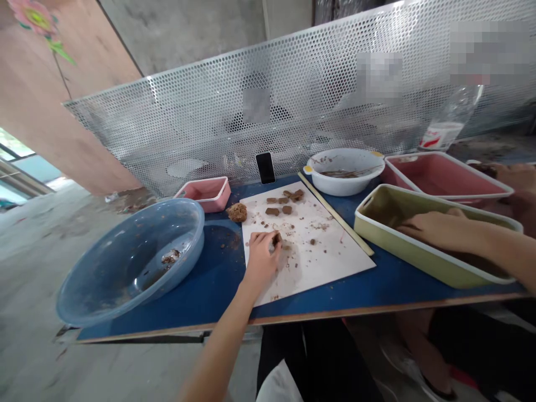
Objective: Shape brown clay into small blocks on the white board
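My left hand [263,257] is closed around a small dark brown piece [275,241], low over the white board [322,265]. Several flat brown pieces [272,211] and scattered crumbs lie on that board. A rough brown lump [237,212] sits at its left edge. Over on the right, my right hand [438,228] reaches into the green basin [419,254]; its fingertips are hidden, and what they touch cannot be made out.
A blue tub [100,251] and small pink basin [224,195] stand left. A phone [265,168], wooden stick [339,218], white bowl [347,187], pink basin [456,192] and bottle [448,125] lie beyond or right. Another person's hand [517,181] is at the far right.
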A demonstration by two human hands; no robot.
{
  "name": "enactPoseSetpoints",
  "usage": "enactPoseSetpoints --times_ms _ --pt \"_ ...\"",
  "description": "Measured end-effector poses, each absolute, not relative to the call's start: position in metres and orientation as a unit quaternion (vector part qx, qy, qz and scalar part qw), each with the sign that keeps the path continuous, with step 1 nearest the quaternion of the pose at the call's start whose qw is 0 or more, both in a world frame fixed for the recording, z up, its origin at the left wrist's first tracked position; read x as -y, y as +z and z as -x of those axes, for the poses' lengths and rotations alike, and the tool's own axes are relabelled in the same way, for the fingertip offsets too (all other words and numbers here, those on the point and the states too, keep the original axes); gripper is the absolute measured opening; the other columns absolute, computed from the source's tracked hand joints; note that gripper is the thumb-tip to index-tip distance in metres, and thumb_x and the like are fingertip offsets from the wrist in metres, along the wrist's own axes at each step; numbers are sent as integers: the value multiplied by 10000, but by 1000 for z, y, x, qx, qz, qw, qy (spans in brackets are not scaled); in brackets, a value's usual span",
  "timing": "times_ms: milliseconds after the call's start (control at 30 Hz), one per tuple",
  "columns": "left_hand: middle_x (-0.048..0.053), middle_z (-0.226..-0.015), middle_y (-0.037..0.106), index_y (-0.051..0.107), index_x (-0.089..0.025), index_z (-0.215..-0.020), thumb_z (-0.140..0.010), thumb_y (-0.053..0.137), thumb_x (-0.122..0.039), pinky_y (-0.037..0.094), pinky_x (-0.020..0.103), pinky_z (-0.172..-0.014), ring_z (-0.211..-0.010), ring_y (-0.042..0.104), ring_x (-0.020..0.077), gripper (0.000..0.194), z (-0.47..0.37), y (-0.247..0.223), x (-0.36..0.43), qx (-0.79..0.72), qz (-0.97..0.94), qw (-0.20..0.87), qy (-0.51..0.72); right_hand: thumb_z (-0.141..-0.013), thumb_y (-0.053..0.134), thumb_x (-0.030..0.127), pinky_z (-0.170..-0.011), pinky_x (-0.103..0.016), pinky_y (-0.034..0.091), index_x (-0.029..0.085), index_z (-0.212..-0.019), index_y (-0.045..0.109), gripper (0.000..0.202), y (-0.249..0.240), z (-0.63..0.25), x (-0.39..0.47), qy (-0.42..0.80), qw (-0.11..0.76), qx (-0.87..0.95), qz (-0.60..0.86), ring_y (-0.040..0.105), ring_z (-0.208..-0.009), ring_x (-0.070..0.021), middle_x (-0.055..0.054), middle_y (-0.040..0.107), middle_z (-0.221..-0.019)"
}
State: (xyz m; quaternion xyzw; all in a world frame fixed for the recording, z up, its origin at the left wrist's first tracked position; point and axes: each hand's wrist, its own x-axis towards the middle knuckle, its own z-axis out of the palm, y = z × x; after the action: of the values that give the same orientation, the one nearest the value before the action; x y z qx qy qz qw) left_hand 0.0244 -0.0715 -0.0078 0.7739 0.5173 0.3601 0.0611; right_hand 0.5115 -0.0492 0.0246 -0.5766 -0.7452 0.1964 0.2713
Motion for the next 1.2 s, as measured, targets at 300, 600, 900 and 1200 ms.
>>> enactPoseSetpoints --times_ms 300,600,900,1200 --pt "103 -1133 827 789 -195 -1253 -998 725 -132 567 451 -1004 -1104 664 308 270 -24 -10 71 -509 -778 40 366 -1103 411 679 -1249 -647 466 273 -1593 660 682 85 -340 87 226 242 793 511 601 -1426 -422 -169 673 -1445" --pt "97 -1137 831 786 -214 -1256 -1019 709 -147 579 440 -983 -1100 679 301 258 -26 -8 72 -507 -777 27 372 -984 568 266 -1301 -712 313 202 -1589 617 610 36 -239 70 318 113 816 470 183 -1719 -453 -210 293 -1833" --pt "101 -1148 828 787 -220 -1256 -1008 699 -141 591 445 -1003 -1128 690 303 275 -25 -9 72 -515 -773 29 369 -985 591 263 -1325 -691 242 229 -1572 644 590 35 -237 74 329 119 814 464 104 -1741 -428 -190 259 -1861" --pt "102 -1147 828 784 -215 -1281 -1014 699 -152 599 440 -1001 -1137 692 301 287 -25 -9 72 -517 -774 32 364 -1023 581 288 -1321 -665 282 222 -1589 625 571 30 -236 79 277 126 831 466 140 -1726 -416 -192 275 -1847"
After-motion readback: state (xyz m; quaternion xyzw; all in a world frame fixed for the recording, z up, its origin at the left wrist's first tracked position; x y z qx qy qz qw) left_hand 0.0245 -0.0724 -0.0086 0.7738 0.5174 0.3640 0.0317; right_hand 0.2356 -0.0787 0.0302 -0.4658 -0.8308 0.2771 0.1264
